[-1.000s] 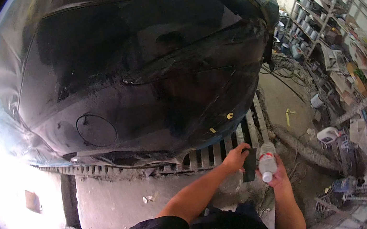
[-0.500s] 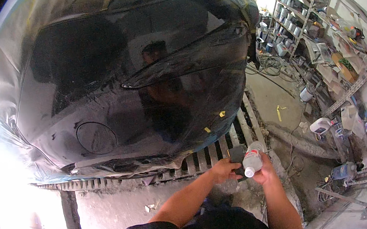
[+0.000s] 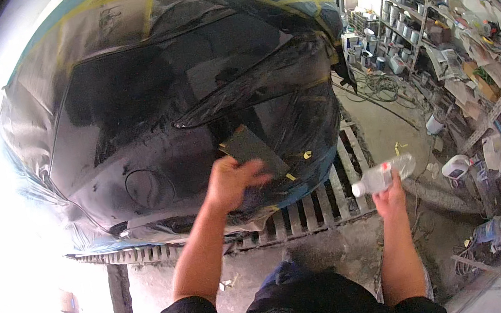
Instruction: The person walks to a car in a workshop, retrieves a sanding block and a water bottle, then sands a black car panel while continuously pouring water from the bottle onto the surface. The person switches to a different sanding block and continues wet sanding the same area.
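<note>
My left hand (image 3: 233, 180) grips a dark flat sanding pad (image 3: 254, 150) and holds it against the dark rear side of a car body (image 3: 146, 127). The car is wrapped in clear plastic sheet with yellow masking tape. My right hand (image 3: 391, 189) is off to the right, away from the car, holding a clear plastic bottle (image 3: 383, 175) with a white cap, tilted so the cap points left. A round fuel-flap outline (image 3: 148, 188) lies left of the pad.
A metal floor grating (image 3: 312, 209) runs under the car's edge. Shelves (image 3: 438, 12) crowded with paint cans and clutter line the right wall. A white bucket (image 3: 455, 167) and cables lie on the concrete floor at right. Bright glare fills the left side.
Both hands were together low by the grating with bottle and pad. Now my left hand has risen with the pad onto the car panel and my right hand has drawn the bottle aside.
</note>
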The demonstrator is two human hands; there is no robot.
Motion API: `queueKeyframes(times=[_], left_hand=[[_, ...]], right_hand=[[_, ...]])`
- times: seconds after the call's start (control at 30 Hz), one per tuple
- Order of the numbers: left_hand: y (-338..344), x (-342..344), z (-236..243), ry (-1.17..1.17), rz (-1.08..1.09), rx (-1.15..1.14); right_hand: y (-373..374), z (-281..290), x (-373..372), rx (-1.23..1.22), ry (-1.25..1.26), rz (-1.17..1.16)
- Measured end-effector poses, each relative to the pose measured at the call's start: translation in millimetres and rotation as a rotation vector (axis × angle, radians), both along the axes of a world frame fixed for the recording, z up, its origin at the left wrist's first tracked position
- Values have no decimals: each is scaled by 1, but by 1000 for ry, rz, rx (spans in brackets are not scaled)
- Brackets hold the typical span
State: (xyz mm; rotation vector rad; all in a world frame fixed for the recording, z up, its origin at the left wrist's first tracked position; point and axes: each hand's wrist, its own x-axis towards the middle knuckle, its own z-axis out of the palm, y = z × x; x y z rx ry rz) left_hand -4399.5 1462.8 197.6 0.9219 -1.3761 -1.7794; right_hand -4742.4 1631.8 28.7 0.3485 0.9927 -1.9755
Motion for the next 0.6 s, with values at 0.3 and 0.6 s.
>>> queueKeyframes(times=[0.3,0.6], left_hand=[[-65,29,123,-561,11,-1702],[-152,5,140,-722,-264,-2103]], right_hand=[[-115,206,15,-591,594,57],[-198,294,61,-668,1022,125]])
